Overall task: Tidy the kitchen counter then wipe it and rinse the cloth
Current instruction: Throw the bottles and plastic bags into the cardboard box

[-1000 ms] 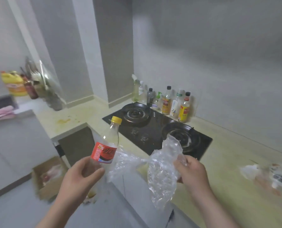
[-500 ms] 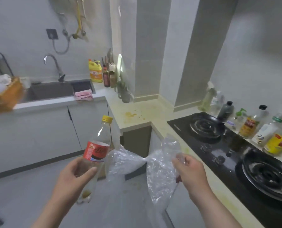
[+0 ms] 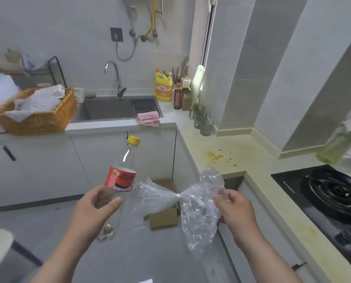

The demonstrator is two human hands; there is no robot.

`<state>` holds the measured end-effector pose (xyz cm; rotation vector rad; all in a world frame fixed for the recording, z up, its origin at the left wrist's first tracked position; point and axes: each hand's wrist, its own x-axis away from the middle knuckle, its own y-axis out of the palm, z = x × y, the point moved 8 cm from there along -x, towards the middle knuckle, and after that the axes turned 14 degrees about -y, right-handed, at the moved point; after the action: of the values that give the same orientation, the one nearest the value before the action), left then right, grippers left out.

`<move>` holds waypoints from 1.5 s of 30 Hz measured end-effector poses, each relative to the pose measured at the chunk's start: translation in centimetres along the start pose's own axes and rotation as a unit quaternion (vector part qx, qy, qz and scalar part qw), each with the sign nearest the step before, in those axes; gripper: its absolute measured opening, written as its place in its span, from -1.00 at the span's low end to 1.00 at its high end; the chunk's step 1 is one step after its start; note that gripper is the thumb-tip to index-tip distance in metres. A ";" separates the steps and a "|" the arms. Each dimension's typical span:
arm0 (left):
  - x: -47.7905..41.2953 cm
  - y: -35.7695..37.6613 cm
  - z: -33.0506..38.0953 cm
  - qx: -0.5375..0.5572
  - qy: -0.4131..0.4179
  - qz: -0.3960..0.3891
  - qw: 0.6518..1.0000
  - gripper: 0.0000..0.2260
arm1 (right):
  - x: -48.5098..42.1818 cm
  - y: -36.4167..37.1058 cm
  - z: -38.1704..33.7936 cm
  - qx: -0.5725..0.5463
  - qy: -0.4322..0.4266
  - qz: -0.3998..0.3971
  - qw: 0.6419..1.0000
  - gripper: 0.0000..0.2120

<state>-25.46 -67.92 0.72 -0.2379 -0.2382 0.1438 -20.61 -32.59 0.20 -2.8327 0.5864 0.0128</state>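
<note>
Left grip (image 3: 98,203) curls round the lower body of a clear plastic bottle (image 3: 121,176), thumb across the front just under the red label. It holds the bottle nearly upright, yellow cap on top, with a little brownish residue at the bottom. Right grip (image 3: 235,209) pinches a crumpled clear plastic bag (image 3: 195,211), which is twisted narrow in the middle. One end of the bag spreads toward the bottle and the other hangs below the fingers. Both are held over the floor, off the edge of the surface.

The pale surface (image 3: 221,144) runs along the far wall, round the corner and down the right side. A black gas hob (image 3: 334,193) is set into it at the right. A steel sink (image 3: 109,108) sits in the far run. A wicker basket (image 3: 37,121) with white material inside stands left of the sink. A cardboard box (image 3: 164,218) lies on the floor behind the bag. A yellow jug (image 3: 163,88) stands at the sink's back right corner. A folded pink cloth (image 3: 148,118) lies on the sink's front rim at its right end. Yellow-brown stains (image 3: 217,155) mark the surface near the corner.
</note>
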 end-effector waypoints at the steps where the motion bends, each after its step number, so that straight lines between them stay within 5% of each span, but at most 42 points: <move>1: -1.0 -0.3 -0.2 0.000 -0.004 0.006 1.000 -0.68 | -0.9 0.9 0.1 0.004 -0.002 -0.006 1.000 -0.90; 6: -5.9 -0.8 -1.2 0.005 -0.028 0.020 0.999 -0.69 | -6.1 5.4 0.5 0.002 -0.010 -0.022 1.000 -0.97; 13: -15.4 1.0 -2.1 -0.001 -0.071 0.027 0.997 -0.72 | -16.7 12.2 3.5 0.010 -0.006 -0.063 0.998 -0.79; 17: -21.7 1.7 -2.6 -0.027 -0.112 0.044 0.992 -0.50 | -23.6 15.9 5.0 0.031 -0.008 -0.078 0.996 -0.77; 22: -29.4 3.7 -2.8 -0.049 -0.154 0.048 0.986 -0.55 | -30.5 19.5 6.8 0.045 0.004 -0.122 0.991 -0.73; 27: -35.6 7.3 -4.1 -0.039 -0.174 0.017 0.984 -0.70 | -35.6 22.7 9.5 0.066 0.021 -0.149 0.986 -0.91; 33: -43.8 11.2 -11.1 -0.042 -0.229 -0.044 0.971 -0.74 | -39.5 26.4 16.1 0.109 0.074 -0.132 0.982 -0.93; 37: -49.6 14.2 -18.0 -0.045 -0.275 -0.088 0.956 -0.48 | -41.3 28.6 23.2 0.169 0.132 -0.106 0.971 -0.83; 45: -58.9 20.9 -32.4 -0.118 -0.338 -0.163 0.919 -0.71 | -43.6 32.8 39.5 0.180 0.227 0.001 0.957 -0.84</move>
<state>-76.36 -64.75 -47.78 -0.3801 -0.9842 -0.1441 -71.87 -35.14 -43.37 -2.4757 0.6051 -0.6870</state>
